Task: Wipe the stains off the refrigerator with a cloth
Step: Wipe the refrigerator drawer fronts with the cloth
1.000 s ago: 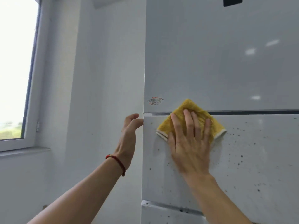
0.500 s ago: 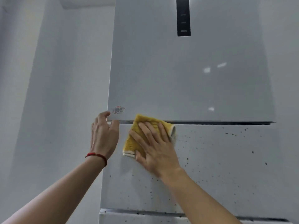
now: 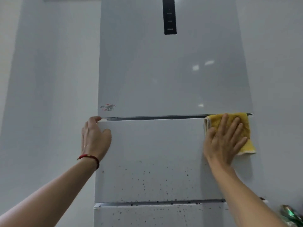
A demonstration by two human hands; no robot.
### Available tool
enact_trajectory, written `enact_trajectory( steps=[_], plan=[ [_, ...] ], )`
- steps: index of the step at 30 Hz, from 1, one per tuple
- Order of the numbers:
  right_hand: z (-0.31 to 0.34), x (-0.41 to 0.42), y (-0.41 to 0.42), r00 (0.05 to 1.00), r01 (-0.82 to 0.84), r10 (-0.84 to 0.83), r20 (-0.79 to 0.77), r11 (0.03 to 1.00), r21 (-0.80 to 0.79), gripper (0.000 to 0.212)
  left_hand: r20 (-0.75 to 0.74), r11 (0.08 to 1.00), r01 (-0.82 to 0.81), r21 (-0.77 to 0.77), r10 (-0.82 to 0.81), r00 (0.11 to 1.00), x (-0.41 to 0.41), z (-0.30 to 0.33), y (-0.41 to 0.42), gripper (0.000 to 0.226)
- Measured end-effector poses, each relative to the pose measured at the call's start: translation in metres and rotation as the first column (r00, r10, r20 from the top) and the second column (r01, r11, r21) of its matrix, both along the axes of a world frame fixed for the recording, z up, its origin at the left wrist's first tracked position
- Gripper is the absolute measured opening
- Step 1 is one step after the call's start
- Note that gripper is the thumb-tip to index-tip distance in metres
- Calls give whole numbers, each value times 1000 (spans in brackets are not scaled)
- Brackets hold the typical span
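A tall white refrigerator (image 3: 164,76) fills the view. My right hand (image 3: 224,141) presses a folded yellow cloth (image 3: 246,126) flat against the top right corner of the middle door (image 3: 155,145), fingers spread. My left hand (image 3: 95,138) grips the top left corner of that door, fingers hooked over its edge and thumb on the front. The door's upper band looks clean. Dark specks (image 3: 157,182) dot its lower part and the bottom drawer (image 3: 147,215).
Bare white walls flank the refrigerator on both sides. A black control panel (image 3: 170,15) sits high on the upper door. A small red label (image 3: 108,107) marks its lower left corner. Something green and shiny (image 3: 290,213) shows at the bottom right edge.
My right hand has swept the cloth from the left end of the middle door's top to its right corner. The specks along that band are gone. My left hand has closed on the door's corner.
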State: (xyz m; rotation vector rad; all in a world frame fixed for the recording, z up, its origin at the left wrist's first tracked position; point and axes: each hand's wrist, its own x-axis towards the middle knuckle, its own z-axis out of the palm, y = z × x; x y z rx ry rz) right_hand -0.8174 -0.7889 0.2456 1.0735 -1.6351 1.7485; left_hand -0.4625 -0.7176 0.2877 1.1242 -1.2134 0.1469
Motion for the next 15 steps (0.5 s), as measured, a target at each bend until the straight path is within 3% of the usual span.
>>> enact_trajectory(
  steps=[2,4,8,11,13,15],
  plan=[
    [-2,50,1,998,7,-8,-60,1000,-14,69,-17,1000,-5,20,5,1000,-1,-9,-2,52],
    [-6,108,0,959,-26,16,-283,999,-31,68,19,998,-8,63,7,1000,-1,-19,-4,55],
    [-5,197,-6,741,-127,66,-668,991,-42,70,30,998,-14,59,13,999,-5,-19,-7,64],
    [2,192,-12,630,-153,89,-771,988,-11,69,-57,998,31,51,-28,998,6,8,-16,60],
    [2,171,-13,577,-139,56,-815,990,-30,67,-158,986,149,80,-135,978,22,33,-25,38],
    [-7,154,-11,651,-103,9,-759,992,-77,67,-280,959,271,81,-239,930,40,48,-37,32]
  ],
)
